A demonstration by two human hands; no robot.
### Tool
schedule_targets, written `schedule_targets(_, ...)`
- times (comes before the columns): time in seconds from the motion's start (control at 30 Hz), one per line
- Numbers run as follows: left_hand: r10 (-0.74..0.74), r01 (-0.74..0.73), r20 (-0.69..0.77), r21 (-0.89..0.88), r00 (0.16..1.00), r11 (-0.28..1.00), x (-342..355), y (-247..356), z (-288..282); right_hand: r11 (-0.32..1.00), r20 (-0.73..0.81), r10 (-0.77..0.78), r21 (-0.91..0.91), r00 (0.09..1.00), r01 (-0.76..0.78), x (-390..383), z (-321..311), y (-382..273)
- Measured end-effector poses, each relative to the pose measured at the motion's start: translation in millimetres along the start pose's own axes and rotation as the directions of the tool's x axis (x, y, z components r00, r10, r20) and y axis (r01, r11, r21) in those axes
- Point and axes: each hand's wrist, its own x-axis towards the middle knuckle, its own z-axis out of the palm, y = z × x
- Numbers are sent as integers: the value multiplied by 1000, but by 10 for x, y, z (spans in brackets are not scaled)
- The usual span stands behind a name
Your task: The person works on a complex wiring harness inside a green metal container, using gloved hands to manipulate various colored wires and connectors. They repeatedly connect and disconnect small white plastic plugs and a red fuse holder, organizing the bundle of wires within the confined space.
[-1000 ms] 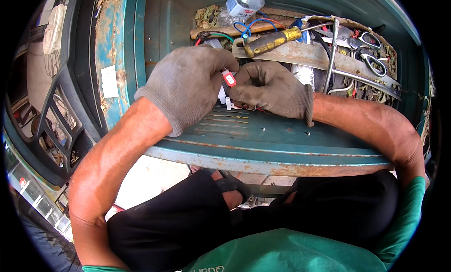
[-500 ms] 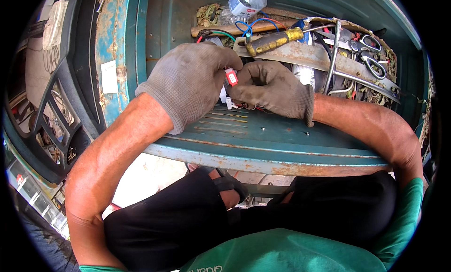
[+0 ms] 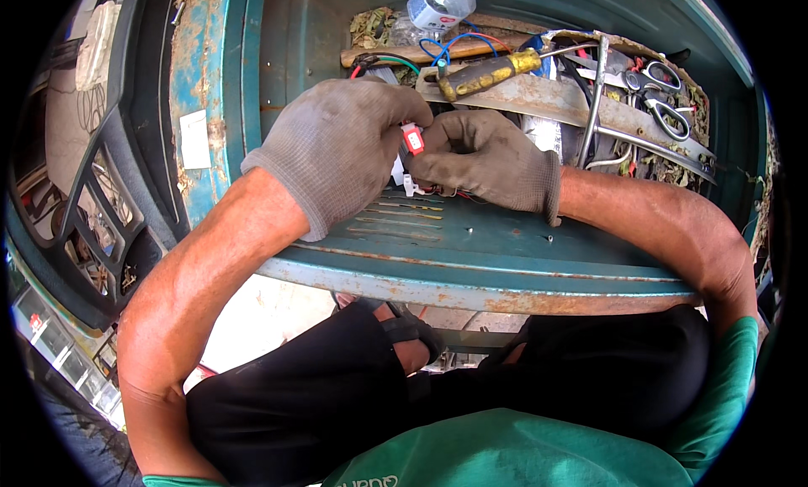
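Observation:
My left hand (image 3: pixel 341 142), in a grey-brown knit glove, has its fingers closed on a small red and white plug connector (image 3: pixel 412 139) near the middle of the view. My right hand (image 3: pixel 488 160), gloved alike, meets it from the other side with thumb and fingers pinched at the same connector. Just below the fingertips hangs a small white connector (image 3: pixel 410 185), with thin wires beside it. Black, red and green wires (image 3: pixel 383 59) run out from behind my left hand. My fingers hide most of what lies between them.
The hands are over a rusty teal metal tray (image 3: pixel 497 255). Behind them lie a yellow-handled screwdriver (image 3: pixel 488 74), a flat metal bar (image 3: pixel 547 98), scissors (image 3: pixel 669 119), a plastic bottle (image 3: pixel 441 7) and dry leaves. A black plastic frame (image 3: pixel 126 175) stands at the left.

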Motion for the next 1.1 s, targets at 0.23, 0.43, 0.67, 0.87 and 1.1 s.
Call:
schedule_targets(0.23,7,-7,6,0,1000,1000,6,-8,7,999,24,39,-30,999,-38,3,-16,-27)
schedule_targets(0.43,-16,16,9,-11,1000,1000,4,4,10,996,27,46,-75,999,-44,-4,-9,-59)
schedule_targets(0.67,-36,35,44,26,998,999,-31,12,8,991,8,-4,-135,1000,5,0,39,-31)
schedule_targets(0.87,23,-23,-1,44,1000,999,-68,-6,13,983,87,-21,-180,996,36,-2,12,-5)
schedule_targets(1.1,-11,9,42,54,999,999,-55,30,-35,992,134,-46,-112,990,61,-10,-7,-48)
